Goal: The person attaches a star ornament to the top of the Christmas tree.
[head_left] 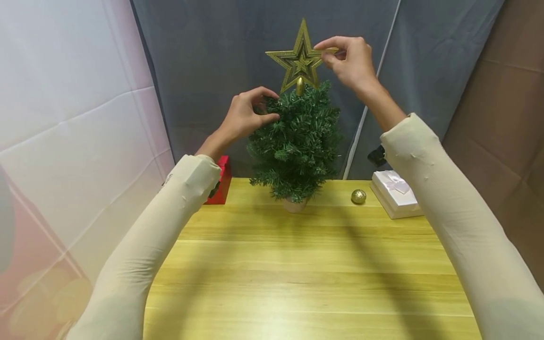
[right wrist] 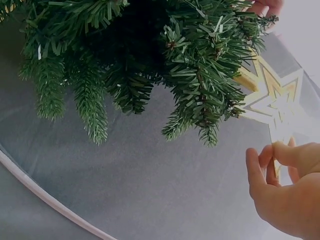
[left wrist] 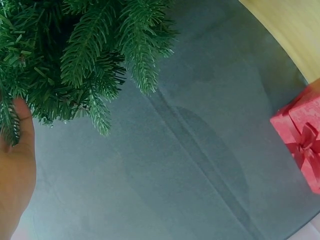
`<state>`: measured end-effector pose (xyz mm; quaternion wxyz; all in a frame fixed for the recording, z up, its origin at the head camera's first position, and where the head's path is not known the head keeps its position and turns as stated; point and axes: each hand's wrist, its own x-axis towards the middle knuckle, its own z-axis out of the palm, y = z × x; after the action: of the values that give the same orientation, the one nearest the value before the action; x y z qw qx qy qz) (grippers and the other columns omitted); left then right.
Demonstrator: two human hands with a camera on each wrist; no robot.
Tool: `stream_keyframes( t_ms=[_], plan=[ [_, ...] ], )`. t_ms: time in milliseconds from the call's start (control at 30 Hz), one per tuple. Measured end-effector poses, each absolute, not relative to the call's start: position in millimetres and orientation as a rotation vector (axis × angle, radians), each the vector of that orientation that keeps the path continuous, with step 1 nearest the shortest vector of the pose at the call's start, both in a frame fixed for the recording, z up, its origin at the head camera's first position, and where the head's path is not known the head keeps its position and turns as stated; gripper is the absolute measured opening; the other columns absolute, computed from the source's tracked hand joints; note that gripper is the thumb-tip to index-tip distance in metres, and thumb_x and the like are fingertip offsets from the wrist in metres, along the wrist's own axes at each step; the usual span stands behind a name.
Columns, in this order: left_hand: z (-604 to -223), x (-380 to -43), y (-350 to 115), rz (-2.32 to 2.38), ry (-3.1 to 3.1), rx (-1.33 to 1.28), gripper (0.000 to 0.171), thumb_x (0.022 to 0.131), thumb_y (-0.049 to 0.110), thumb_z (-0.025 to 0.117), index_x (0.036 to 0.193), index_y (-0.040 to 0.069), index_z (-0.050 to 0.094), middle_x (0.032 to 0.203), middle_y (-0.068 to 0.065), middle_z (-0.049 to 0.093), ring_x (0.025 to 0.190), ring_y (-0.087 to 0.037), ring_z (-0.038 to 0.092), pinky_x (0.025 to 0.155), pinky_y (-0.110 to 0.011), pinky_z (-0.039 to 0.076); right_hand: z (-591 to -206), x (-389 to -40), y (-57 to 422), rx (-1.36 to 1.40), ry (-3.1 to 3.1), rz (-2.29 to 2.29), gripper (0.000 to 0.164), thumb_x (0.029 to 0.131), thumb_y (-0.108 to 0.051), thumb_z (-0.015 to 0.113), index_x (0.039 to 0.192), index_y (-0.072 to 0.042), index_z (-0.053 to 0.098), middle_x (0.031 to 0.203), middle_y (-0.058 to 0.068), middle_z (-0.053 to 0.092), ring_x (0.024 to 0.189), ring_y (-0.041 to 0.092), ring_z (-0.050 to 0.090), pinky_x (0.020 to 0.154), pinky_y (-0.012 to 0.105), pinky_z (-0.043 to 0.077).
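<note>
A gold star tree topper [head_left: 301, 59] stands upright at the tip of a small green artificial Christmas tree [head_left: 297, 137]. My right hand [head_left: 352, 63] pinches the star's right point between thumb and fingers. In the right wrist view, the star [right wrist: 277, 95] is seen from the side, and the right hand [right wrist: 290, 185] grips its point. The star's gold socket [head_left: 300, 86] sits among the top branches. At the upper left of the tree, my left hand [head_left: 246, 111] curls thumb and fingers around branches. Needles partly cover the left hand [left wrist: 17, 165] in the left wrist view.
The tree's pale pot [head_left: 295, 205] stands near the back of the wooden table [head_left: 272, 264]. A gold ball ornament [head_left: 359, 196] and a white gift box with a ribbon [head_left: 396, 192] lie to the right. A red gift box [head_left: 224, 182] is at the left, partly behind my sleeve.
</note>
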<state>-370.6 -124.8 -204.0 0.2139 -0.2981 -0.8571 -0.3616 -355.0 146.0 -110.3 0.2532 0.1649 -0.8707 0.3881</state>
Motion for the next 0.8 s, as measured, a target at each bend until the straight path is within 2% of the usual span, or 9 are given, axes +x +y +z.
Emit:
stream_keyframes(
  t_ms=[267, 500, 800],
  plan=[
    [-204.3, -370.1, -124.1, -1.007, -2.388, -0.821, 0.042, 0.091, 0.023, 0.084, 0.131, 0.023, 0.070, 0.118, 0.001, 0.072, 0.093, -0.012, 0.065, 0.080, -0.033, 0.049, -110.7, -354.1, 150.8, 0.457, -2.391, 1.071, 0.029, 0.105, -0.026, 0.064, 0.132, -0.025, 0.074, 0.135, 0.003, 0.069, 0.113, 0.012, 0.069, 0.081, 0.025, 0.044],
    [-205.1, -369.9, -123.4, -1.009, -2.389, -0.819, 0.043, 0.091, 0.024, 0.084, 0.131, 0.022, 0.069, 0.115, 0.001, 0.073, 0.091, -0.011, 0.064, 0.079, -0.033, 0.048, -114.3, -352.1, 158.0, 0.486, -2.375, 1.056, 0.031, 0.104, -0.025, 0.066, 0.135, -0.024, 0.072, 0.134, 0.004, 0.069, 0.115, 0.014, 0.067, 0.096, 0.027, 0.052],
    [-205.2, -371.4, -123.8, -0.997, -2.393, -0.820, 0.043, 0.091, 0.025, 0.084, 0.131, 0.023, 0.070, 0.116, 0.000, 0.072, 0.094, -0.013, 0.065, 0.082, -0.035, 0.049, -113.5, -350.9, 168.2, 0.486, -2.300, 1.059, 0.037, 0.102, -0.022, 0.069, 0.139, -0.021, 0.068, 0.128, 0.006, 0.072, 0.112, 0.011, 0.069, 0.097, 0.027, 0.053]
  ],
)
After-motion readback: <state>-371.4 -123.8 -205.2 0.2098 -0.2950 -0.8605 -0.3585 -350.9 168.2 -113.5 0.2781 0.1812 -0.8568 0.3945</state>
